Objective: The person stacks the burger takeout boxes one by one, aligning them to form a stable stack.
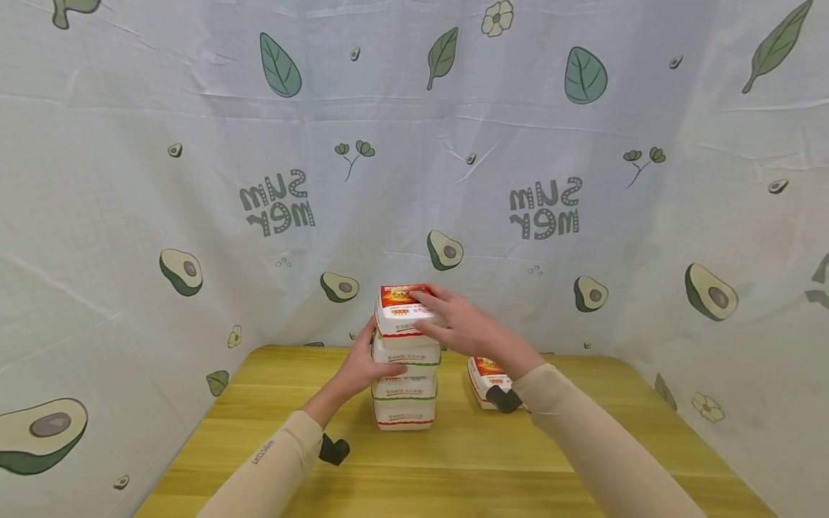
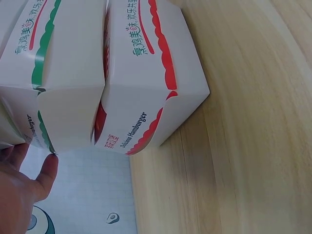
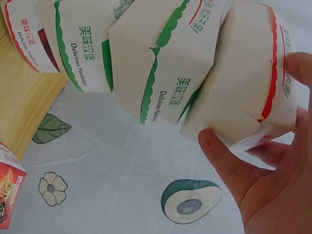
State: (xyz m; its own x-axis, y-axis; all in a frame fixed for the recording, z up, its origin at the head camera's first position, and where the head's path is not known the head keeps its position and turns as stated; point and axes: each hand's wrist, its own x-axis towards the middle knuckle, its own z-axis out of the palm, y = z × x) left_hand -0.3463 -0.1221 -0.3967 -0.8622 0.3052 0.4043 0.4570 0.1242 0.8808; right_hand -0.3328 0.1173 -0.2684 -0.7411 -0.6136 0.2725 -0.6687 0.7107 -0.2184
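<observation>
Avocado-print curtain (image 1: 414,108) behind wood tbl (image 1: 453,475). 4-box stack (image 1: 416,357) on it, approx ctr. L hand (image 1: 359,367) clamped on stack's mid; R hand (image 1: 461,324) gripping top box (image 1: 396,327). 5th box (image 1: 481,383) nr, to R.

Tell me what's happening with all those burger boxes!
A person has a stack of four hamburger boxes on a wooden table. Their right hand is on the red-edged top box, while their left hand holds the stack's left side, lower down. The middle two have green edges, and the bottom box has red. Another box sits to the right, partly hidden by the right arm.
</observation>
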